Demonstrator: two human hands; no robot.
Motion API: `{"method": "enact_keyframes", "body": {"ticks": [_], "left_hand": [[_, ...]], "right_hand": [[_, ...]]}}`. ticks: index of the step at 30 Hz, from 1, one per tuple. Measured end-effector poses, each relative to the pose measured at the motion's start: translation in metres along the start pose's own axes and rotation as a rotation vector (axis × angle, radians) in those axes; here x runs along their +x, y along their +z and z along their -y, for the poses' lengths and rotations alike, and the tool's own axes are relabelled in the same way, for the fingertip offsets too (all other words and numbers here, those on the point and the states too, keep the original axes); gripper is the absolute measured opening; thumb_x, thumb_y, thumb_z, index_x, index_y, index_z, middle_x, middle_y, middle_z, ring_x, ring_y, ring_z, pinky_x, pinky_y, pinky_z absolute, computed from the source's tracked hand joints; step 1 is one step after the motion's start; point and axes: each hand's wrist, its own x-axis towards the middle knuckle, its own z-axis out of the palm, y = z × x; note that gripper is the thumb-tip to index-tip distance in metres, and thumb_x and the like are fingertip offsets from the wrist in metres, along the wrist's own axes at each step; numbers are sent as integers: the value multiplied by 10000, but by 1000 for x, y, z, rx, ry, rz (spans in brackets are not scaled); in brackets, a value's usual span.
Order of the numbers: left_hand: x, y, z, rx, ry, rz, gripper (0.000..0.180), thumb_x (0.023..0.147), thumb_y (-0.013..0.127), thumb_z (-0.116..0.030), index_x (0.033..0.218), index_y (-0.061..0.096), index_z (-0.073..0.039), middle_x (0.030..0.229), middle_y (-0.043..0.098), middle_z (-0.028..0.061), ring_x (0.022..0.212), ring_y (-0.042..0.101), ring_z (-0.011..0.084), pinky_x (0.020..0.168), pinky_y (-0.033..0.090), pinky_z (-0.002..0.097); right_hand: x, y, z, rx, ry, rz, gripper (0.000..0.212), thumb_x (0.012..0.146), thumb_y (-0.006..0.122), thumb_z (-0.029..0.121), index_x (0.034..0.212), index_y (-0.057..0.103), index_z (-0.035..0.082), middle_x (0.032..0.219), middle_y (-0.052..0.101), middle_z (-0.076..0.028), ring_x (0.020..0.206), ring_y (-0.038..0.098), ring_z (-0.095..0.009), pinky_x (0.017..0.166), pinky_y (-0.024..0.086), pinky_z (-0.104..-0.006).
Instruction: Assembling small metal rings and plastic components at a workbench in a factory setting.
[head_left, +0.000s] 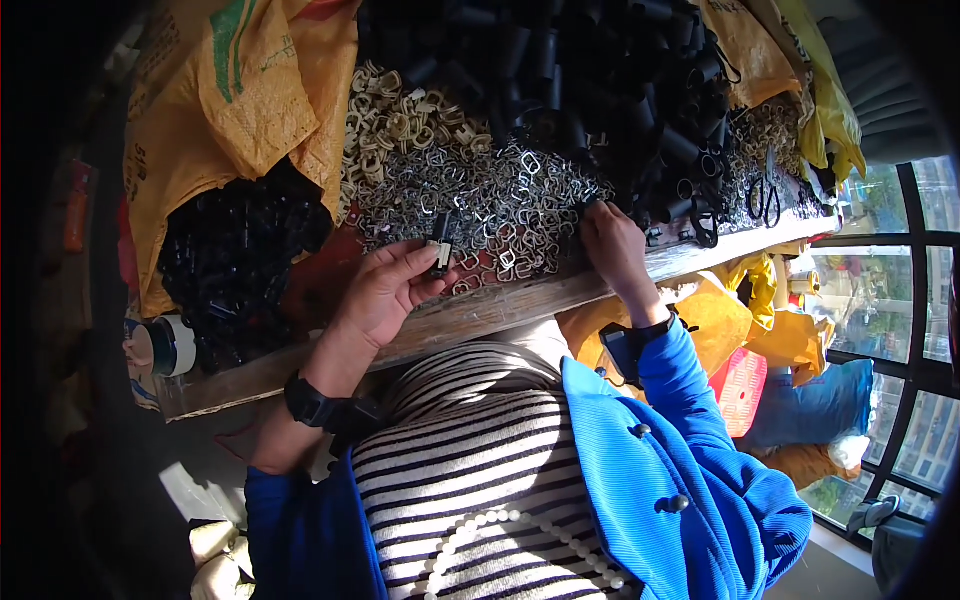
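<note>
My left hand [388,290] is closed at the near edge of the workbench. Between its thumb and fingers it pinches a small black plastic part with a cream-coloured clip [443,256] on it. Farther right, my right hand [615,245] has its fingers curled together at the edge of the metal pile. Something dark shows at its fingertips, but I cannot make out what it is. Between and beyond my hands lies a heap of silvery wire rings [520,205]. Behind it to the left is a pile of cream plastic clips [400,125].
Black tubular parts [540,60] are heaped at the back. An orange woven sack [240,120] stands left, over shiny black pieces [245,250]. A white and dark-green roll [175,345] lies at the left corner. Black-handled scissors [765,200] lie right. The wooden bench edge [480,318] runs before me.
</note>
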Motion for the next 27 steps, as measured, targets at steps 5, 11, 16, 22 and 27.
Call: {"method": "enact_keyframes", "body": {"ticks": [5, 11, 16, 22, 27], "left_hand": [[-11, -10, 0, -21, 25, -4, 180, 804, 510, -112, 940, 545, 1, 864, 587, 108, 749, 589, 167, 622, 501, 211], [-15, -2, 1, -7, 39, -21, 154, 784, 549, -122, 887, 571, -10, 812, 597, 77, 733, 588, 149, 599, 491, 188], [-15, 7, 0, 13, 31, -37, 148, 780, 553, -114, 884, 572, -11, 811, 598, 73, 730, 588, 146, 598, 488, 187], [-3, 12, 4, 48, 5, -30, 178, 799, 524, -118, 935, 550, -7, 853, 590, 95, 767, 585, 163, 628, 494, 201], [12, 32, 6, 69, -4, -22, 173, 799, 526, -117, 934, 554, -13, 860, 589, 82, 774, 583, 154, 646, 489, 198]], "right_hand": [[0, -8, 7, 26, 11, -34, 105, 719, 540, 117, 803, 511, 61, 721, 524, -119, 651, 535, -311, 532, 420, -364], [4, 6, 5, -81, -34, -87, 112, 720, 537, 113, 809, 514, 50, 724, 512, -123, 649, 528, -318, 536, 424, -362], [8, 6, -11, 70, -78, -87, 198, 718, 560, 94, 906, 520, 45, 750, 543, -112, 638, 556, -256, 543, 435, -311], [4, -7, -4, 1216, 286, 154, 235, 777, 541, 63, 1005, 503, 25, 770, 571, -47, 638, 561, -115, 564, 446, -222], [5, -24, 51, 1601, 204, 283, 199, 796, 520, 43, 990, 503, 6, 770, 549, -21, 638, 542, -83, 580, 449, -193]]}}
